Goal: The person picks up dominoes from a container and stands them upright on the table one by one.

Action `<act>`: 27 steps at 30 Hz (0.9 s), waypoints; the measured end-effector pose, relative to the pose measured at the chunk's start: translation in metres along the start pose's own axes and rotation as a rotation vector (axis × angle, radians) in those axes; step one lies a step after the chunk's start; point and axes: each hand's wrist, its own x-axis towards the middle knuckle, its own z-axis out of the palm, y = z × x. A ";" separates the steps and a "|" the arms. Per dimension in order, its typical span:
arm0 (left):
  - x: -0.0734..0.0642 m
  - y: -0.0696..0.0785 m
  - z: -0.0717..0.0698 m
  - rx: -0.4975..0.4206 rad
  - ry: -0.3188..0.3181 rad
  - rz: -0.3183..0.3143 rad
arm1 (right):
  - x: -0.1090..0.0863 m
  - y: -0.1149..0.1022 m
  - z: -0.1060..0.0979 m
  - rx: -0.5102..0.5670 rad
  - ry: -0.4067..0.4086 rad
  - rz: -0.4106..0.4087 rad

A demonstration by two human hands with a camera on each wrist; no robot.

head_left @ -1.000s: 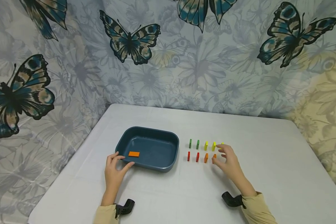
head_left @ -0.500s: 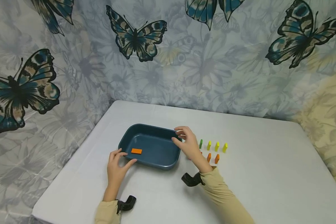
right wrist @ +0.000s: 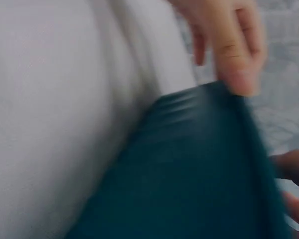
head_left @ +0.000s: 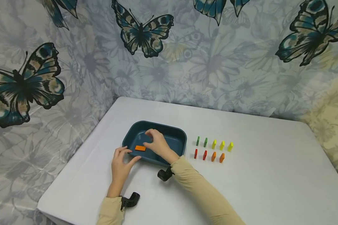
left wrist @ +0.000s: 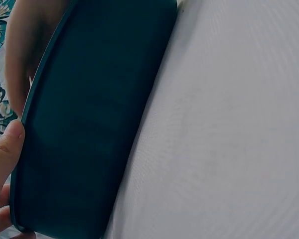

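Note:
A dark blue tray [head_left: 173, 142] sits on the table, with one flat orange block [head_left: 140, 148] lying in its near left part. My left hand [head_left: 121, 164] holds the tray's near left corner; in the left wrist view its thumb [left wrist: 7, 142] lies on the rim. Over the tray, my right hand [head_left: 158, 145] reaches toward the orange block, fingers apart and apparently holding nothing. To the right of the tray stand two rows of small upright blocks: green [head_left: 205, 142] and yellow [head_left: 222, 145] behind, red [head_left: 204, 155] and orange [head_left: 213, 156] in front.
White cloth covers the table [head_left: 256, 175]. A butterfly-patterned curtain [head_left: 214, 68] hangs along the back and left side. Each wrist carries a black camera mount, such as the right wrist mount [head_left: 164, 174].
My right hand has moved left from the standing blocks, across the tray's right rim, to above its inside. My left hand stays at the corner. The head view has shifted slightly.

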 end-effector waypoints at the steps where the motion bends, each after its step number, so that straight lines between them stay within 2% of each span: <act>1: 0.001 0.000 0.000 0.001 0.005 0.007 | 0.004 0.001 0.004 -0.048 -0.032 0.010; 4: 0.005 -0.001 0.002 -0.006 0.016 0.015 | 0.012 0.005 0.013 -0.188 -0.100 0.024; 7: 0.006 0.000 0.004 -0.016 0.020 0.016 | 0.015 0.011 0.016 -0.303 -0.129 0.032; 11: 0.006 0.002 0.009 -0.028 0.011 0.007 | 0.015 0.016 0.017 -0.411 -0.142 0.052; 15: 0.004 0.003 0.009 -0.023 0.017 -0.009 | 0.014 0.017 0.019 -0.517 -0.210 0.057; 19: 0.002 0.003 0.007 -0.015 0.026 -0.017 | 0.013 0.015 0.022 -0.559 -0.260 0.061; 23: 0.001 0.000 0.005 -0.001 0.028 -0.014 | 0.013 0.014 0.025 -0.548 -0.239 0.054; 25: 0.000 -0.001 0.004 0.008 0.035 -0.006 | 0.013 0.013 0.027 -0.544 -0.251 0.014; 27: -0.001 -0.001 0.002 0.015 0.041 0.003 | 0.013 0.013 0.029 -0.542 -0.278 -0.064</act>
